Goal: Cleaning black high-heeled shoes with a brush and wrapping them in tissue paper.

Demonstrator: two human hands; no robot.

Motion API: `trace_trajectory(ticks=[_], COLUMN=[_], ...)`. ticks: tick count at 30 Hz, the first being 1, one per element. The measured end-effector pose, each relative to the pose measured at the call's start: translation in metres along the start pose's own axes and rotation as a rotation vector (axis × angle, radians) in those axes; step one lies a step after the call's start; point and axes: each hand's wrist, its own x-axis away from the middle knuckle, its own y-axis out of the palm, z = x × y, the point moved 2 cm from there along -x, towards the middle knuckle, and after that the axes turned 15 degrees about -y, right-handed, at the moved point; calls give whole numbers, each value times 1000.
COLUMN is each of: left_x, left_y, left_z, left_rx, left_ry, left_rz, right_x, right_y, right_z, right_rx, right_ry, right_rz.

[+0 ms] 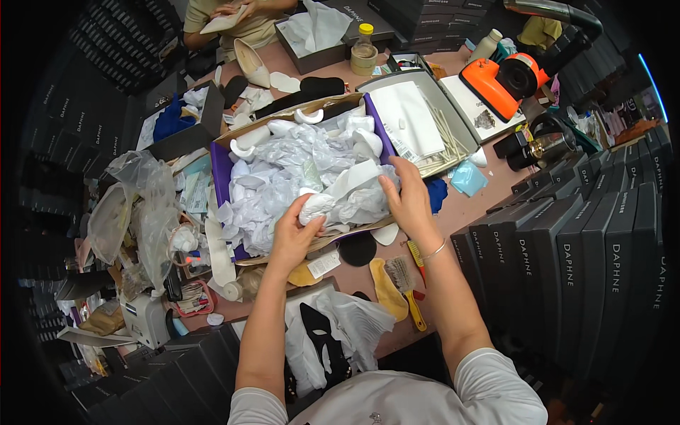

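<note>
My left hand (294,232) is closed on a wad of white paper (316,207) over the front of a purple-edged box (221,177). That box is heaped with crumpled white tissue paper (283,159) and curved white shoe inserts (367,142). At its right end is my right hand (411,202), thumb and fingers apart, against crumpled white paper and a pale insert; the fingertips are partly hidden. Closer to me, a black strappy shoe (319,329) lies on white tissue (358,322) in an open box.
Yellow-handled brush (411,294) and yellow cloth (386,287) lie by my right forearm. Dark shoeboxes (567,248) stand in rows at right. An orange device (492,85) is at back right, beside a yellow-capped jar (364,53). Across the table, a person holds a pale shoe (225,19).
</note>
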Motion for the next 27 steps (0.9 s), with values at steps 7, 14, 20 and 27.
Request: trace_trajectory(ticks=[7,14,20,27], left_x=[2,-9,0,10], left_y=[4,-34,-17,-10], left_z=[-9,-23,-26,-15], left_rx=[-62,-525,-561,-734], left_ry=[94,-39,73,587], left_rz=[173,260,446,499], right_x=[33,39,12,12], right_y=[94,111,53,107], right_z=[-12,-53,25,23], right_rx=[-331,-385,-27,217], right_ry=[0,-58,-27,144], right_rz=[-425,-681,-352,-764])
